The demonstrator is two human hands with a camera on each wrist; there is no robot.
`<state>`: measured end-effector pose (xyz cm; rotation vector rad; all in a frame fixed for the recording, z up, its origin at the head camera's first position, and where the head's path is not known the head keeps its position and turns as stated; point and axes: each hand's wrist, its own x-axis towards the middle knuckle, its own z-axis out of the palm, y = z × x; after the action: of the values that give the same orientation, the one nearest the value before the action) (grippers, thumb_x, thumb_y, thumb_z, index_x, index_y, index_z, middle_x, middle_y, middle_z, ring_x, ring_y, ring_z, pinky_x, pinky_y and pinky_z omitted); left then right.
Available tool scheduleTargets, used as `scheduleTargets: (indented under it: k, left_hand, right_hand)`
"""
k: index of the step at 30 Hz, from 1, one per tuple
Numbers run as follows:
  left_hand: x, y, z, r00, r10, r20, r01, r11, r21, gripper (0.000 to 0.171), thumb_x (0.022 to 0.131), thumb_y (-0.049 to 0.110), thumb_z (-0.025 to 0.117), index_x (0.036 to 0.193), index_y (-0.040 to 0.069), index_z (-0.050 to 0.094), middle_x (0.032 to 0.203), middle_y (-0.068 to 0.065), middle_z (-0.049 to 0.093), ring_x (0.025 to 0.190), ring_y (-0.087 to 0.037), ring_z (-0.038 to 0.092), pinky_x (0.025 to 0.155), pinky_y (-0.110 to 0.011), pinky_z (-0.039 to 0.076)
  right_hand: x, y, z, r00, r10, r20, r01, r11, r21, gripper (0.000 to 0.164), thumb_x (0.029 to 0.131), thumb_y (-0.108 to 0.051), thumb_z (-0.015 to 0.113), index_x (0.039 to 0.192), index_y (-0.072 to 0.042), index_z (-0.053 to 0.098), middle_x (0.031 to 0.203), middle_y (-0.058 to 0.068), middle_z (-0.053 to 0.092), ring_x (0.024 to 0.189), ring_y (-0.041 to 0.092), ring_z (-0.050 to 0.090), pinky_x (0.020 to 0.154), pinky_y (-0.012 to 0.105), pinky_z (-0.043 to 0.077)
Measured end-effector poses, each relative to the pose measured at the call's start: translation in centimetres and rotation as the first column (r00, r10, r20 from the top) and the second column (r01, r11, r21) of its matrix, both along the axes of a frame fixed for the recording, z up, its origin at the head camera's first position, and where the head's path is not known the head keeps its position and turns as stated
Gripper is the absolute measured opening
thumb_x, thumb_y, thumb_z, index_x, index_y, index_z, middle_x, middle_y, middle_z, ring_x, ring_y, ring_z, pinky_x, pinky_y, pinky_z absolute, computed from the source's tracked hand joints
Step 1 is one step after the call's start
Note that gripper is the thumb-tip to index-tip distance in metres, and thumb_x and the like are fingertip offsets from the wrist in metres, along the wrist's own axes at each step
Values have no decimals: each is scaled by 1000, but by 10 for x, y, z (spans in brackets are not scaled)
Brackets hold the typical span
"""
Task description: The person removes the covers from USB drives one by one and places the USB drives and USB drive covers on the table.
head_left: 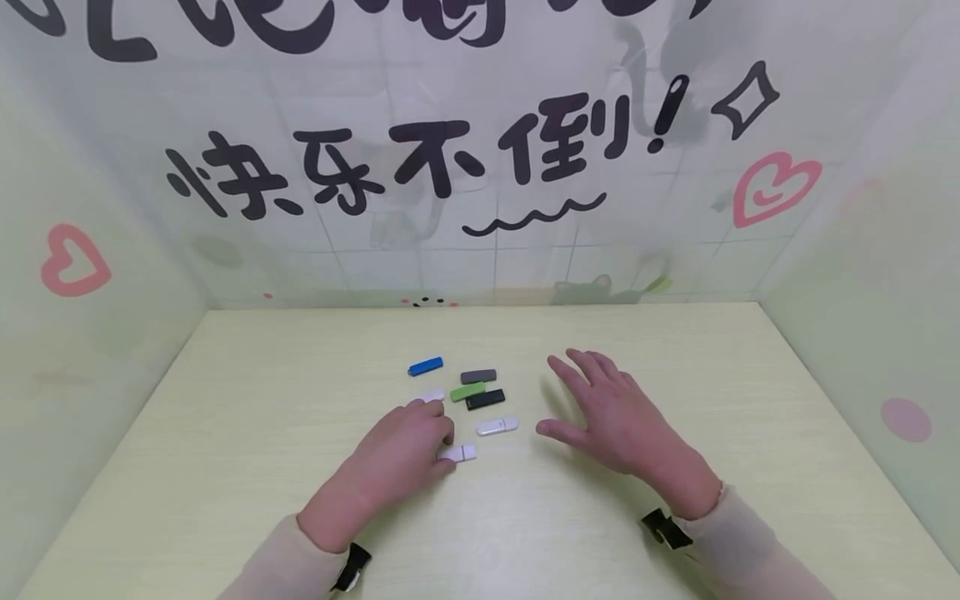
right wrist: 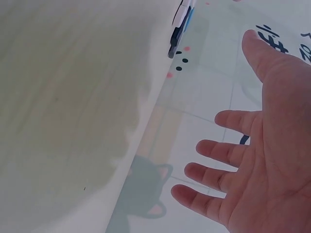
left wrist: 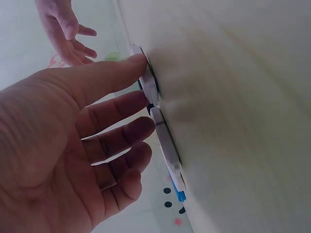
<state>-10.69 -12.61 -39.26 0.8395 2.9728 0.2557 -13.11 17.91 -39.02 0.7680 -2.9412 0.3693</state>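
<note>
My left hand (head_left: 405, 446) is poised over a white USB stick (head_left: 468, 452), its thumb and fingers bent around the stick's left part. In the left wrist view, that white stick (left wrist: 167, 143) lies on the tabletop close to the fingertips, with a visible gap between thumb and index finger. Another white USB stick (head_left: 497, 427) lies just beyond, and a third white one (head_left: 432, 395) is partly hidden behind the left hand. Green (head_left: 468, 392), black (head_left: 486, 399), grey (head_left: 478, 377) and blue (head_left: 426, 366) sticks lie farther back. My right hand (head_left: 615, 417) hovers to their right, fingers spread, holding nothing.
The pale wooden tabletop (head_left: 225, 417) runs back to a printed wall sheet (head_left: 480, 275) with large dark lettering. Side panels with pink hearts flank it on the left (head_left: 75, 333) and right (head_left: 885, 333).
</note>
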Motion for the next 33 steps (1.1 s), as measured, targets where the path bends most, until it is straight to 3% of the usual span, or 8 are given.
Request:
scheduleTargets:
  k: [5,13,23,27,33]
  left_hand:
    - [0,2,-1,1000,6,8,-6,1000,-17,21,85,27,92,86,12,77,80,7,54,71,-12,47,68,-31,48]
    - [-1,2,-1,999,-30,-44,30,1000,7,18,86,23,90,85,12,76,80,6,58,71,-12,50,67,-33,50]
    - [-7,13,2,980,-33,-194,38,999,20,15,87,19,88,86,13,74,75,7,60,66,-12,47,63,-29,45]
    - [-13,17,4,956,-50,-289,64,997,39,18,86,19,88,84,12,71,74,5,60,65,-14,47,62,-30,44]
    - [-21,21,6,899,-92,-427,138,987,78,18,85,17,88,86,11,71,77,2,65,68,-17,50,64,-31,45]
  right_hand:
    - [1,-2,0,1000,8,-9,-8,1000,7,92,96,-72,63,164,-14,41,163,19,41,148,44,39,113,66,41]
    - [3,-6,-1,998,46,-32,-47,999,-14,89,95,-68,68,160,-12,46,157,17,49,145,40,45,112,62,44]
    - [0,-21,0,986,148,-74,-151,988,-34,53,98,-42,78,137,-7,68,128,10,70,119,30,66,98,49,56]
    - [-5,-29,0,981,174,-84,-180,982,-62,45,98,-34,79,132,-6,70,123,10,72,114,30,68,97,47,57]
    - [-10,-39,4,976,210,-60,-216,968,-130,39,99,-28,79,128,-4,71,117,8,74,108,27,69,94,45,57]
